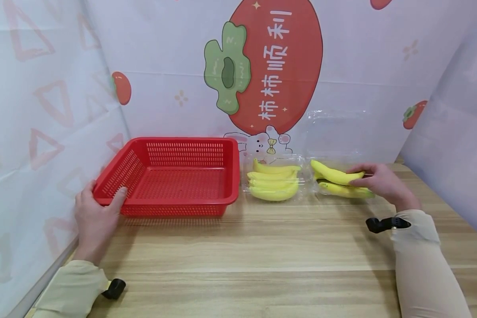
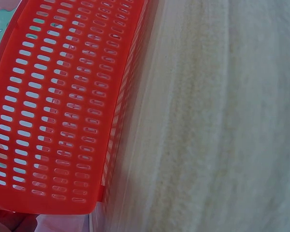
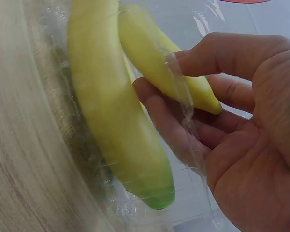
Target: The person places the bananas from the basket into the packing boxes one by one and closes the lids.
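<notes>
My left hand (image 1: 97, 221) grips the left front corner of a red plastic basket (image 1: 175, 210), its thumb over the rim. In the left wrist view the basket's slotted wall (image 2: 63, 101) fills the left side; only fingertips show at the lower corner. At the right, my right hand (image 1: 385, 183) holds the end of a yellow banana (image 1: 334, 174) between thumb and fingers, at a clear plastic clamshell box (image 1: 335, 128) with its lid raised. Nearer the front of that box lies another banana (image 3: 106, 106) with a green tip. The box wall (image 3: 181, 87) crosses in front of the fingers.
Between basket and right-hand box stands another clear plastic box (image 1: 244, 176) holding several bananas (image 1: 276, 192). A wooden table (image 1: 238, 265) carries everything. A printed cloth (image 1: 163, 101) closes off the back, and more cloth hangs at both sides.
</notes>
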`<state>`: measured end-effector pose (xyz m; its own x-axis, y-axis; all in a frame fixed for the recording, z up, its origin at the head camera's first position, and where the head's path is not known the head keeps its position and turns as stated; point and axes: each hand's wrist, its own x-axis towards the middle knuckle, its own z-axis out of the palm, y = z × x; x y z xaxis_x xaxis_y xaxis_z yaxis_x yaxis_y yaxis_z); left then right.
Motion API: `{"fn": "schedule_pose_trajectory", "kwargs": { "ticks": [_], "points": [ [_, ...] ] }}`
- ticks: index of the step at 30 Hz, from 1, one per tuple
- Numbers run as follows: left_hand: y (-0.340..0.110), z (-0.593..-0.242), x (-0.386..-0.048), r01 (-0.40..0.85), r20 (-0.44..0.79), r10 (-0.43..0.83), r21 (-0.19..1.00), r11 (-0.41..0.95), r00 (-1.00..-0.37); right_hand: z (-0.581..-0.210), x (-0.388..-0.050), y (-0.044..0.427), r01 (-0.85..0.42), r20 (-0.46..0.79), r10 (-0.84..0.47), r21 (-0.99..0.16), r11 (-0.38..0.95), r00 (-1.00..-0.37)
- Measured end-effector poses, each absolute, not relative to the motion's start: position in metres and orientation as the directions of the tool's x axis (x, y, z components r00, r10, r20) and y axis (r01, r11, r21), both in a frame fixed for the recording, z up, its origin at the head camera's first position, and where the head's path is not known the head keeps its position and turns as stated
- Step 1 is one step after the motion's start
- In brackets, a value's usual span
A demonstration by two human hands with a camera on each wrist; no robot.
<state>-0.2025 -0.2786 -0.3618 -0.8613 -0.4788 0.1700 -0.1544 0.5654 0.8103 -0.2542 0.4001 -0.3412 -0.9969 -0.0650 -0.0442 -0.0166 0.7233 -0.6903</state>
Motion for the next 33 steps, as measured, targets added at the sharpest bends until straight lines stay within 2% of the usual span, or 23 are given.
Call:
{"fn": "schedule_pose_trajectory", "kwargs": {
  "ticks": [7, 18, 28, 33],
  "points": [
    [-0.279, -0.363, -0.203, -0.121, 0.204, -0.477, 0.815, 0.566, -0.855, -0.343, -0.256, 0.398, -0.009, -0.064, -0.065, -0.639, 0.769, -0.996],
    [-0.278, -0.363, -0.203, -0.132, 0.197, -0.481, 0.812, 0.568, -0.854, -0.341, -0.254, 0.399, 0.034, -0.066, -0.013, -0.661, 0.750, -0.998],
    [-0.279, -0.362, -0.204, -0.149, 0.182, -0.481, 0.807, 0.571, -0.858, -0.333, -0.250, 0.393, 0.010, 0.079, 0.111, -0.767, 0.641, -0.991],
    [-0.279, -0.361, -0.203, -0.154, 0.173, -0.479, 0.808, 0.569, -0.860, -0.331, -0.250, 0.393, -0.013, 0.132, 0.138, -0.767, 0.641, -0.982]
  ]
}}
